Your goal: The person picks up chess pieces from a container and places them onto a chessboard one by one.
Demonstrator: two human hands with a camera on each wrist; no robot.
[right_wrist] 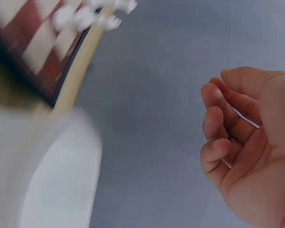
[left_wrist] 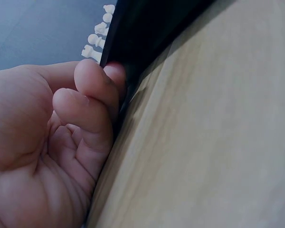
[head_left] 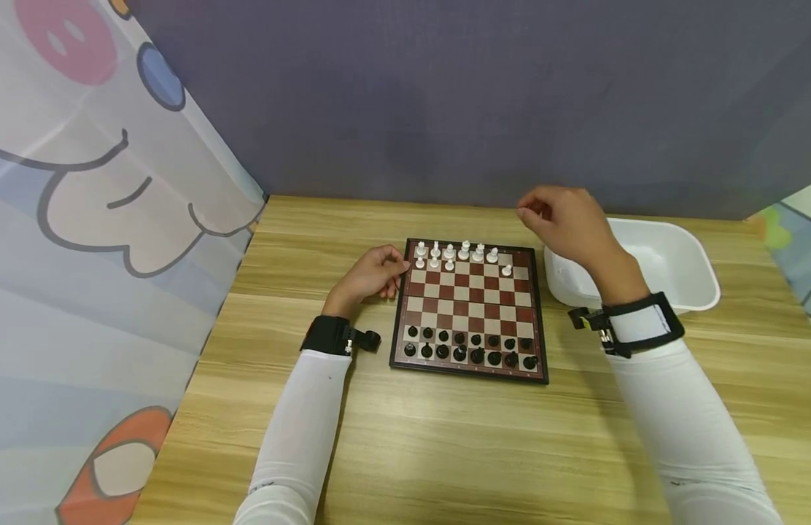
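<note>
A folding magnetic chessboard [head_left: 467,294] with red and cream squares lies on the table. My left hand [head_left: 373,273] holds its left edge, fingers curled against the dark rim [left_wrist: 142,38]. White chess pieces [head_left: 449,252] stand at the far end in two partial rows, one white pawn [head_left: 507,270] apart on the right. Two full rows of black chess pieces [head_left: 476,355] stand at the near end. My right hand [head_left: 569,222] is raised by the board's far right corner, fingers loosely bent, and nothing shows between them in the right wrist view.
A white plastic tub [head_left: 674,266] stands right of the board, partly covered by my right hand and wrist. A grey wall [head_left: 471,102] rises behind the wooden table [head_left: 445,445]. A cartoon-printed curtain [head_left: 103,240] borders the left side.
</note>
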